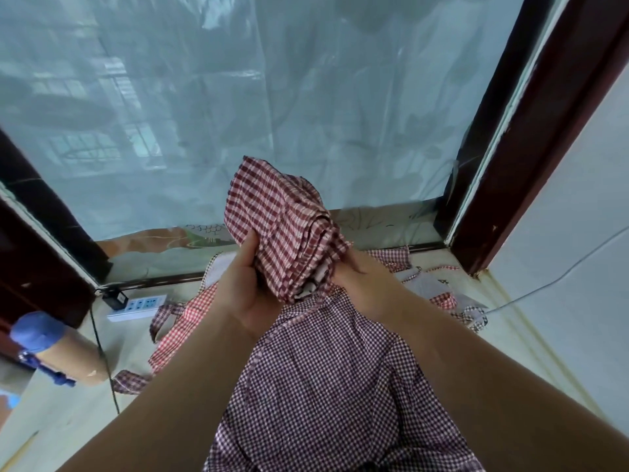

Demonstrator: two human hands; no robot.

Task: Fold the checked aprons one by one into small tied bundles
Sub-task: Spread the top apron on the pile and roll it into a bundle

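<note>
The red apron, folded into a thick wad, is held up in the air at the scene's centre, above the aprons on the floor. The left hand cups its left edge, thumb laid up along the cloth and fingers curled behind, likely to keep the layers from slipping. The right hand grips the near right end, fingers wrapped round the bunched folds where a white scrap shows. Whether it pinches a tie there I cannot tell. No knot shows, so the tying seems not yet done. Just below, nearer, the purple apron lies spread loose, probably the next to fold. A bright apron lies left of it, and pale aprons lie to the right. A power strip sits far left by the plastic sheet, with a roll nearer.
</note>
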